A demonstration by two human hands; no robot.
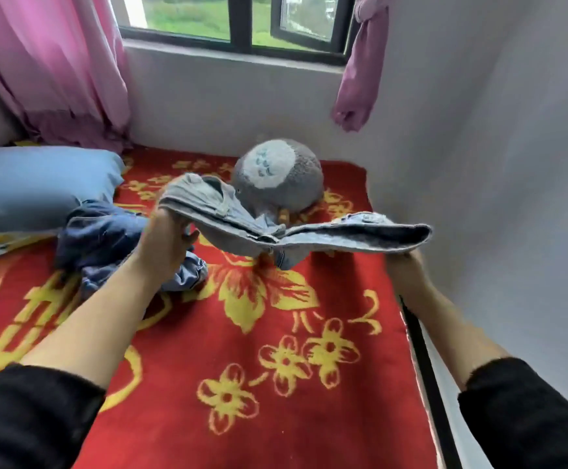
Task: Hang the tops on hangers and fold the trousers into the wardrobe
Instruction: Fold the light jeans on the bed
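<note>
On my feed the pale blue denim trousers point(326, 236) are up in the air, stretched roughly level between the 2 hands over the far half of the bed. The left hand point(171, 238) grips the waistband end, its fingers closed up into the cloth and its thumb poking out toward the middle. That end bunches up above the hand. The right hand point(406, 265) holds the other end, where the legs are doubled into a rounded fold. The fold lies over the top of the hand and hides the fingers, so I see a hold from below but cannot tell just how they curl. Between the hands the trousers sag a little, and a small flap of denim hangs down at the middle, close above the blanket point(276, 418). I cannot tell whether it touches.

The blanket is red with yellow flowers and covers the bed. A crumpled heap of dark blue clothing point(106, 242) lies on it, just beside and partly under the left wrist. Behind the trousers sits a round grey plush toy point(282, 184) with a white patch, near the wall below the window point(242, 25). A blue pillow point(35, 187) lies at the left, near the heap. A pink curtain point(49, 69) hangs left of the window. Both forearms are bare below black sleeves point(32, 418).
</note>
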